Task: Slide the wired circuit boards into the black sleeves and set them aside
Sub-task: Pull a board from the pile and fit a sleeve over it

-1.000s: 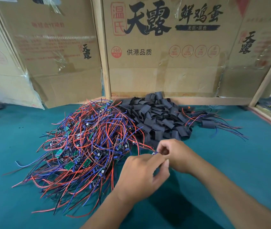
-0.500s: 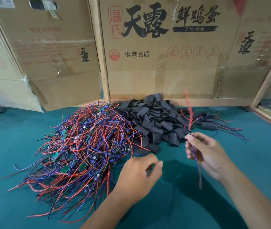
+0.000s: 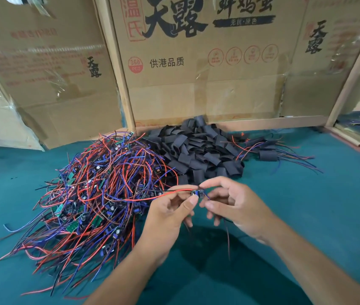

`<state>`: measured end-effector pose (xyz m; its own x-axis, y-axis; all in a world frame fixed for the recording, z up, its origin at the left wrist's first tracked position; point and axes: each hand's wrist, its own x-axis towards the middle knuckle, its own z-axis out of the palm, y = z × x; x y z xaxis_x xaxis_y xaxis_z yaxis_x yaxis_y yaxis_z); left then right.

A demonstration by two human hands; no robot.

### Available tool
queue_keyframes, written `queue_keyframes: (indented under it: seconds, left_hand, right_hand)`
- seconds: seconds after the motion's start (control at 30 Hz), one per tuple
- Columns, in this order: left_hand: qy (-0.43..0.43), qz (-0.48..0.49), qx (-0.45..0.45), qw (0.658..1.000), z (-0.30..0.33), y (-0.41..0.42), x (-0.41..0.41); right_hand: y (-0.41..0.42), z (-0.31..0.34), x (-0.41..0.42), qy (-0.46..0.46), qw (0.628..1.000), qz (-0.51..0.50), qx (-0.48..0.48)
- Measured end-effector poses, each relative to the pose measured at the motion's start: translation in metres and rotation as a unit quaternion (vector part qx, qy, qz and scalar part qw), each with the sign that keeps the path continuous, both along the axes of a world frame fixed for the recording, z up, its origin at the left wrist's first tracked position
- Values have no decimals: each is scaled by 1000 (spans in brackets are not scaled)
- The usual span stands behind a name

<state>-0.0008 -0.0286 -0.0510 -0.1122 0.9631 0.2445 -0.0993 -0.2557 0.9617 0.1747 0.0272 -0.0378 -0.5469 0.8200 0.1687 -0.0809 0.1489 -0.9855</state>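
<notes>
Circuit board [image 3: 197,193] sits pinched between both hands above the surface [image 3: 328,216]: left hand [image 3: 170,219] nips the red-wire end, right hand [image 3: 238,208] the other end, dark leads dangling below. No sleeve on it yet. Risks, imo: red lead runs back toward the wire pile [image 3: 100,190], so a tug could drag neighbours along; component edges may catch inside a sleeve. Black sleeves [image 3: 199,150] look like flattened, matte, floppy tube offcuts, so mouths prob need opening first. Sleeved units [image 3: 269,154] lie to the right.
</notes>
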Motion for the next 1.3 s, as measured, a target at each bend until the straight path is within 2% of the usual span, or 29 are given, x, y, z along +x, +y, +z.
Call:
queue_keyframes:
  seconds: [0.1,0.2,0.4,0.47,0.5,0.53,0.57,0.6,0.63,0.87,1.0,1.13,1.3]
  left_hand:
    - [-61,-10,-22,998,2,0,-3]
    - [-113,-29,-28,993,7,1,-12]
    - [-161,-16,-39,986,15,1,-19]
    - [-181,-17,-35,983,19,2,-23]
    - [-182,-23,-32,983,21,2,-25]
    - [-177,-31,-28,983,23,1,-27]
    - [-172,-39,-25,984,25,1,-28]
    - [-167,-46,-24,985,26,0,-28]
    - [-165,-52,-24,985,26,-1,-28]
    - [-127,-72,-35,989,23,-4,-24]
    - [-106,-79,-46,990,23,-4,-23]
    - [-94,-87,-58,990,21,-4,-22]
    - [-92,-89,-61,990,21,-3,-24]
  right_hand:
    - [3,2,3,-17,1000,1,-14]
    - [5,0,5,-55,998,-3,17]
    - [9,-5,8,-61,998,20,17]
    - [18,-11,11,-42,998,-45,0]
    - [25,-16,14,-68,991,-111,27]
    - [33,-22,16,-136,969,-184,94]
    - [40,-27,18,-225,929,-238,174]
    - [46,-31,18,-295,886,-267,240]
    - [52,-35,18,-345,855,-281,267]
    - [68,-52,24,-519,787,-246,225]
    - [68,-44,25,-477,818,-257,192]
    - [65,-42,27,-414,835,-287,220]
    - [67,-39,30,-372,831,-346,230]
